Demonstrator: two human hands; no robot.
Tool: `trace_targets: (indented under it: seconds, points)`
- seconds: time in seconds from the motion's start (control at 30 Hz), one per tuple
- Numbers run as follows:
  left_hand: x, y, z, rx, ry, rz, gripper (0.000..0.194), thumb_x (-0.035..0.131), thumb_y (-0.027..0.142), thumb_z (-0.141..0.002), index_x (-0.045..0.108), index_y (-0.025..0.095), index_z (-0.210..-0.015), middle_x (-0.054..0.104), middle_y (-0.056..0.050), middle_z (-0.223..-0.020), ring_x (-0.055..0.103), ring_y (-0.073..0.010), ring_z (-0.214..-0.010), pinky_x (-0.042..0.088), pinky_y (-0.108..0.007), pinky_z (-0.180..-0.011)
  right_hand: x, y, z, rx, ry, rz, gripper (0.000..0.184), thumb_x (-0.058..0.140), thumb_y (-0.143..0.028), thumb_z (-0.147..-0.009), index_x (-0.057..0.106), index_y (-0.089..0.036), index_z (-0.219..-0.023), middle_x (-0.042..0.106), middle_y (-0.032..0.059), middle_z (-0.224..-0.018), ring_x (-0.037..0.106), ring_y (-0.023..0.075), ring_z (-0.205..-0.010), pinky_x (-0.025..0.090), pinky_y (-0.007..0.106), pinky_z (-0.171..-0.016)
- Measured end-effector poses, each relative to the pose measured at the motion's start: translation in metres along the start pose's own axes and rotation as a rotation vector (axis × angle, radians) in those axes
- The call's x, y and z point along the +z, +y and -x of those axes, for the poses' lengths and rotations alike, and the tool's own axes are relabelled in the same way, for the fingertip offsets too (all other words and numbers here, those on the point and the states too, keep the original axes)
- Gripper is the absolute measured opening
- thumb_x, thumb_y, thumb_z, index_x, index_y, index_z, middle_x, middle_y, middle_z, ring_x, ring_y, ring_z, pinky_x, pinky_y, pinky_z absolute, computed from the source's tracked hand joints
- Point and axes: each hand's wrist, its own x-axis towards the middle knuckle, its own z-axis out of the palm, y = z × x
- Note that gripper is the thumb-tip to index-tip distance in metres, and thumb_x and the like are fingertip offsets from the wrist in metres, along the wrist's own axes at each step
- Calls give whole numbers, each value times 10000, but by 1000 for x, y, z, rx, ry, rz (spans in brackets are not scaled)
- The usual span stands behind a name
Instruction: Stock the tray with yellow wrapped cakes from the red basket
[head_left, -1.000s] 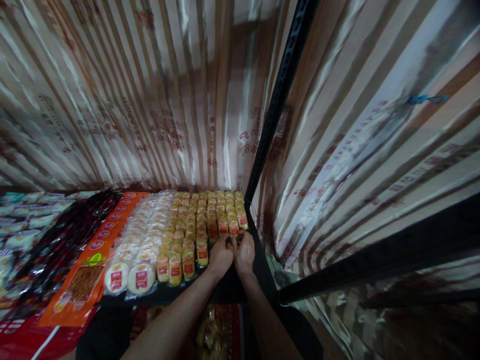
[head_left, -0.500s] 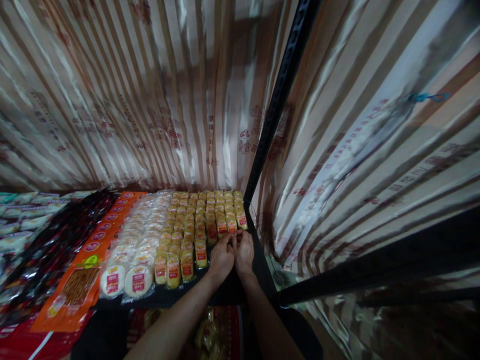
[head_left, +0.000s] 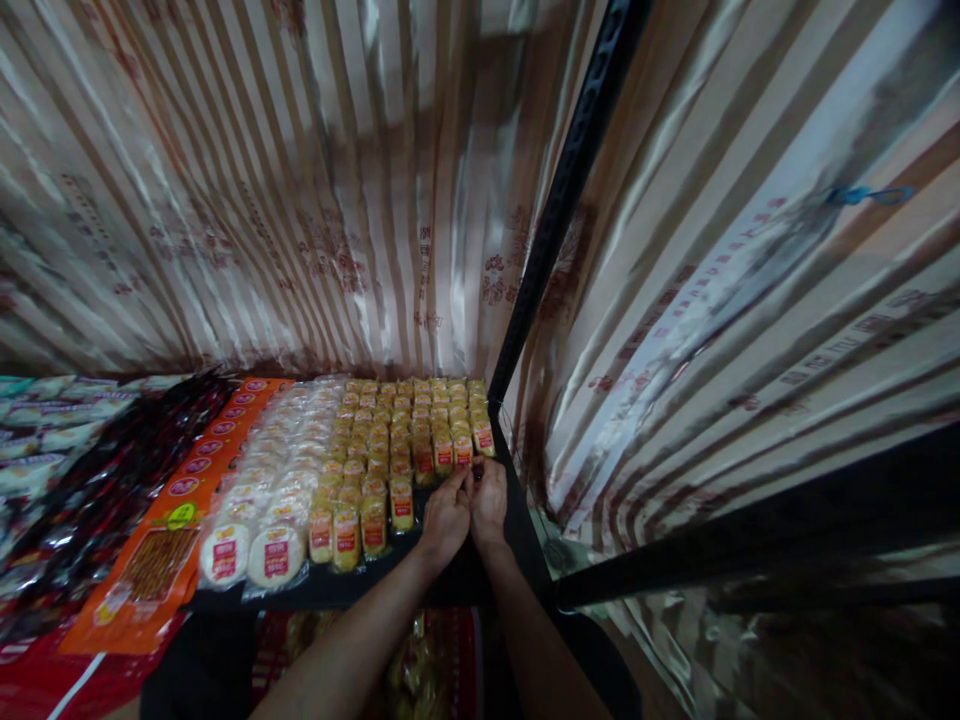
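Note:
Rows of small yellow packaged snacks (head_left: 373,515) with red labels stand on a black shelf (head_left: 315,592). At the right end of these rows, my left hand (head_left: 448,518) and my right hand (head_left: 489,500) are side by side, their fingertips almost meeting. Both have curled, closed fingers. Just beyond them is the front labelled packet (head_left: 463,452) of one row; whether they touch it is unclear. The fingers hide whatever lies between them.
Left of the yellow packets lie round white packaged cakes (head_left: 277,555), an orange snack bag (head_left: 161,560) and dark glossy packets (head_left: 97,490). A black shelf post (head_left: 555,220) rises at the right corner. Striped sheeting (head_left: 360,180) hangs behind. Red bags (head_left: 469,660) sit below.
My hands stay at the same front spot among the yellow packets, with the right fingers slightly shifted. The view has moved a little.

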Motion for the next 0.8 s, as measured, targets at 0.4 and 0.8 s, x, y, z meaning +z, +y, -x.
trace_targets:
  seconds: [0.4,0.8]
  points:
    - [-2,5,31,-7,28,-15,351,386,125,-850,591,174,-1130,636,-51,-1149,575,-153,-1064,409,-253,-955,-23,-20,24,39,-36,-74,229,411,-311,-799,573,-168,-875,504,137,-1043,532,213,-921,502,346,-710]
    - [-17,-59,149,121,44,-46,325,343,114,-815,605,166,-1000,617,-76,-982,563,-160,-921,433,-264,-864,-61,-51,150,-40,-304,-239,237,400,-217,-790,602,-209,-913,637,62,-923,593,185,-892,479,329,-801]
